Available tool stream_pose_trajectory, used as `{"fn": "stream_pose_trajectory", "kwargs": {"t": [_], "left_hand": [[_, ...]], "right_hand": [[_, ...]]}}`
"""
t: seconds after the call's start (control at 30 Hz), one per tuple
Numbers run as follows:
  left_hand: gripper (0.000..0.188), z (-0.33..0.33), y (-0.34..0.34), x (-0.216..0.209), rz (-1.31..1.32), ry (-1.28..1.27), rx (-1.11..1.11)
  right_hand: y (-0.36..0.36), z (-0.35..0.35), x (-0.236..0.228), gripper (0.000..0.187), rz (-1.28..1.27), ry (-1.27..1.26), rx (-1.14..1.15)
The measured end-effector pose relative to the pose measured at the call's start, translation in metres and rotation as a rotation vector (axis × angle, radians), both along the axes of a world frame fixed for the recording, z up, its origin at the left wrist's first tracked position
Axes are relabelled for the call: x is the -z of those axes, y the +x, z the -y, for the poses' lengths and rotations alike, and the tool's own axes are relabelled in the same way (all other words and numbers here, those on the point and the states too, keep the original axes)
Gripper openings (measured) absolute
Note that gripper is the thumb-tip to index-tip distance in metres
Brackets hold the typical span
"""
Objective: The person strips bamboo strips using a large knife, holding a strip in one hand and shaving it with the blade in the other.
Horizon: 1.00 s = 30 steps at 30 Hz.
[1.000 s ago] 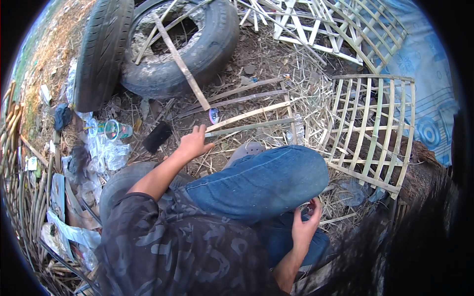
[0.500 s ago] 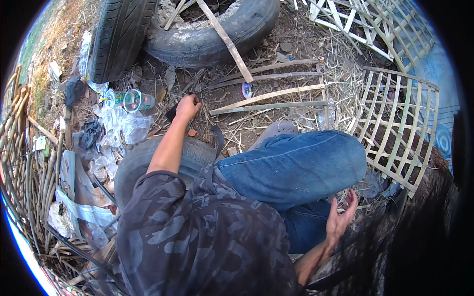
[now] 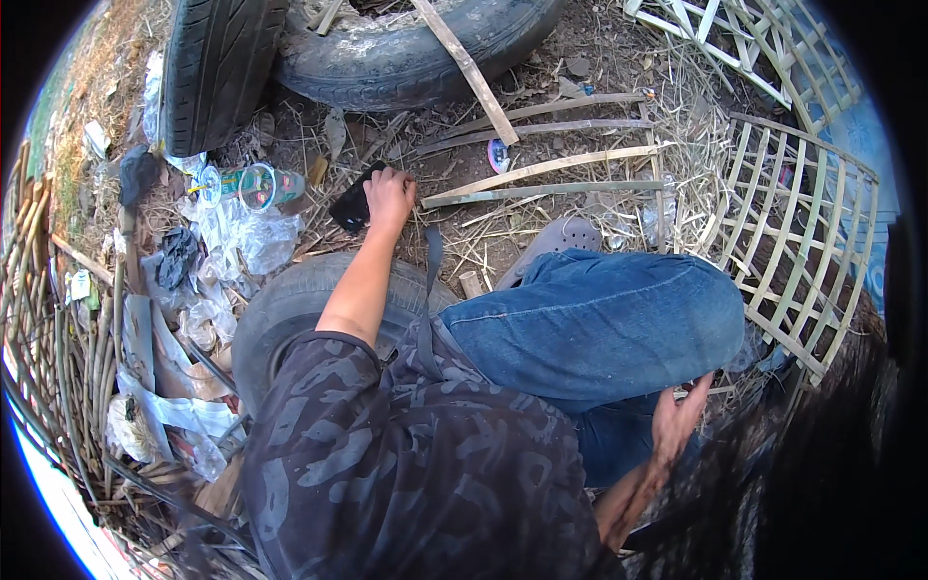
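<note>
Far L there's a bunch of thin brown sticks (image 3: 82,358), then a mess of crumpled clear plastic bags (image 3: 266,242) w/ a clear plastic cup (image 3: 259,188) lying on its side at the top. Above that, a worn car tyre (image 3: 217,87) stands on edge; a 2nd tyre (image 3: 406,85) lies just right of it, and a 3rd tyre (image 3: 266,329) is down by the person's L side.

L hand (image 3: 391,200) is palm down, fingers curled, over the R end of a flat black thing (image 3: 350,205) on the dirt, just above the 3rd tyre. Touching it afaict, but can't tell if it's actually gripped, or what the thing is tbh.

Right of that, 4 split bamboo strips (image 3: 551,170) lie roughly side by side w/ a crosspiece near their R ends. A loose bamboo slat (image 3: 464,68) slants down from the 2nd tyre towards them, small purple disc (image 3: 498,157) by its tip. Grey clog (image 3: 570,235) below, then a bent knee in blue jeans (image 3: 599,314).

R hand (image 3: 679,418) is half open right by the knee, thumb & fingers apart, nothing visible in it. Far R: bamboo lattice panel (image 3: 798,227), blue patterned cloth (image 3: 860,126) behind.
</note>
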<state>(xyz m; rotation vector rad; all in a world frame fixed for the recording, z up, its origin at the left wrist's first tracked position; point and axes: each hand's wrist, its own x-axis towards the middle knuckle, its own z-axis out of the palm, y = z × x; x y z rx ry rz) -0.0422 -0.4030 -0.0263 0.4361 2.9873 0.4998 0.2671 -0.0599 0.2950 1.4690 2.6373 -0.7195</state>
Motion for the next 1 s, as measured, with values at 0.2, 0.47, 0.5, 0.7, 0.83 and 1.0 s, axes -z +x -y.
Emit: {"fn": "stream_pose_trajectory", "kwargs": {"t": [0.2,0.47,0.5,0.7,0.83,1.0], "left_hand": [[0.016,-0.010,-0.008,0.008,0.099,-0.147,-0.104],[0.018,-0.031,-0.017,0.004,0.280,-0.178,-0.221],[0.021,-0.034,-0.018,0.002,0.345,-0.213,-0.244],[0.028,-0.006,-0.033,0.030,0.248,0.070,-0.438],[0.037,0.010,-0.043,-0.013,0.342,0.566,-0.501],[0.031,0.019,-0.047,-0.041,0.403,0.702,-0.585]], "right_hand": [[-0.001,0.005,0.001,0.062,-0.030,-0.052,0.084],[-0.007,0.008,0.001,0.065,-0.058,-0.052,0.071],[-0.005,0.006,0.001,0.066,-0.052,-0.066,0.086],[-0.001,0.005,0.004,0.061,-0.024,-0.026,0.065],[0.000,0.002,0.005,0.058,-0.054,-0.070,0.081],[0.003,-0.003,0.009,0.058,-0.071,-0.049,0.090]]}}
